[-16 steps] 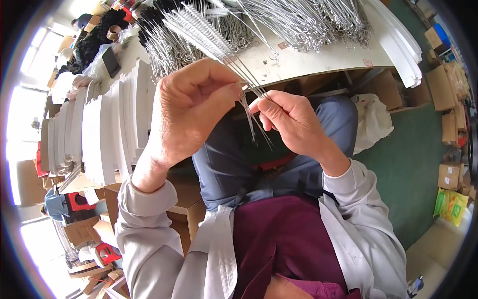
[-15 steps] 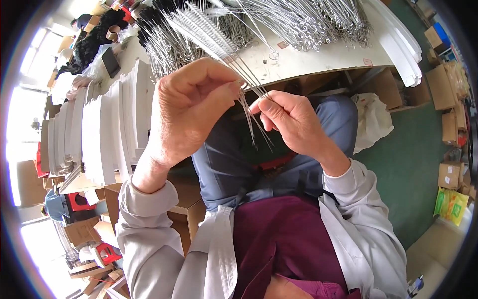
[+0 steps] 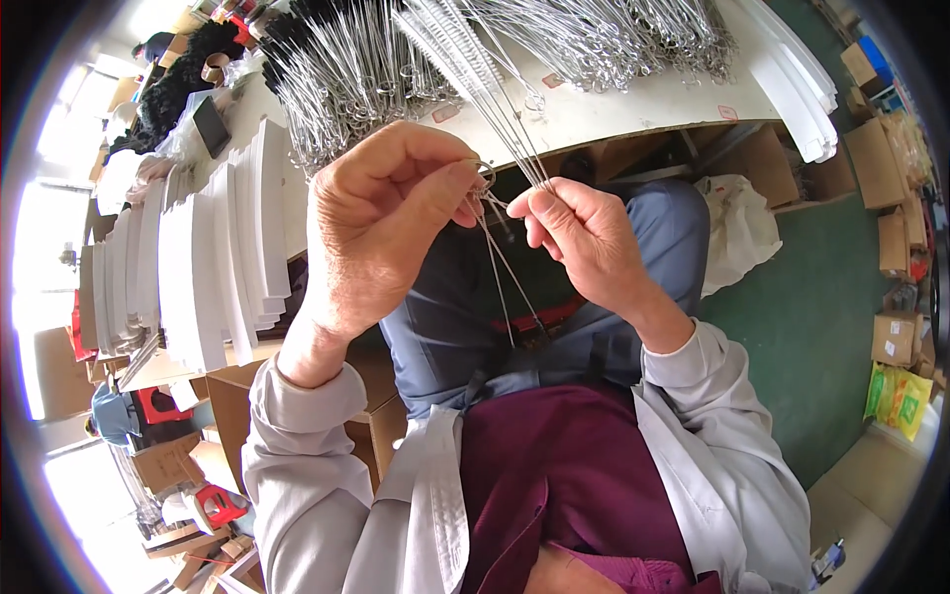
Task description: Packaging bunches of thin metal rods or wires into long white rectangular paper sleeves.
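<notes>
My right hand [image 3: 594, 238] is closed round the thin wire handles of several white-bristled cleaning brushes [image 3: 450, 54], whose bristle ends point up and away over the bench. Beside it, on the left, my left hand [image 3: 371, 223] pinches a metal ring [image 3: 485, 176] between thumb and fingertips. From that ring dangle thin wire pieces [image 3: 503, 282], over my lap; their lower ends are too fine to make out. The right fingertips are close to the ring, and the exact contact is hard to tell. Both hands are above my knees, just short of the bench edge.
On the white bench [image 3: 594, 129] lie thick heaps of looped wire brushes [image 3: 346, 84], some black-bristled. White strips [image 3: 213, 257] are stacked at the left, others [image 3: 792, 89] at the right end. A white bag [image 3: 737, 238] and cardboard boxes [image 3: 772, 173] are below the bench.
The ring and its wires now show more clearly below my left fingertips, with the wires hanging lower. The brushes in my right hand have shifted slightly right.
</notes>
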`<action>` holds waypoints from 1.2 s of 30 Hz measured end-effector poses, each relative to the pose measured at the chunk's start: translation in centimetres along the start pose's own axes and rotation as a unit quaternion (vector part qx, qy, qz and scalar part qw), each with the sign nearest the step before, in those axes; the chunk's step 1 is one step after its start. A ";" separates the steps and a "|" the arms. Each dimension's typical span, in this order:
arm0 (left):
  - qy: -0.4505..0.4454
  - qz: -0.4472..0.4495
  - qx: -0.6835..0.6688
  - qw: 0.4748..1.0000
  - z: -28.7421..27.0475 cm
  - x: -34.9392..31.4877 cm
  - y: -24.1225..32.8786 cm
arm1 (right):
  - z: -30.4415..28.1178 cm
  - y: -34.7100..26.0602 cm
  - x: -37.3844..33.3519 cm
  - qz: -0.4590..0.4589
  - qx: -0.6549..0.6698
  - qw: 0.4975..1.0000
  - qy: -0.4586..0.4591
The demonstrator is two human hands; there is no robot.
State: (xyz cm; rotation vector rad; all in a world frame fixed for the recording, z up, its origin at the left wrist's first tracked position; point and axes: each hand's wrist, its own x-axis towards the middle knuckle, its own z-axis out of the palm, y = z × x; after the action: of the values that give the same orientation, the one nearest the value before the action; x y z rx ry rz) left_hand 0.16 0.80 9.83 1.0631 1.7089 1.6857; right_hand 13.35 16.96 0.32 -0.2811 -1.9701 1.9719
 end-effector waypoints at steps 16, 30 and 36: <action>-0.066 0.026 -0.040 0.997 1.0 0.7 0.6 | -0.2 0.7 2.5 -0.074 0.028 0.996 -0.036; 0.049 0.021 0.016 0.998 -0.4 0.9 -0.2 | -1.4 1.9 0.7 0.111 0.216 0.956 -0.165; 0.040 0.015 0.111 0.993 -1.3 0.7 -0.6 | -1.4 2.3 0.3 0.108 0.209 0.959 -0.159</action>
State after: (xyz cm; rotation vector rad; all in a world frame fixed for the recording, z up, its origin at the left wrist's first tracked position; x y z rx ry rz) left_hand -1.41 0.65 9.53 1.1381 1.9775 1.6028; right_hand 13.40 18.43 -1.94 -0.0759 -1.6852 2.6555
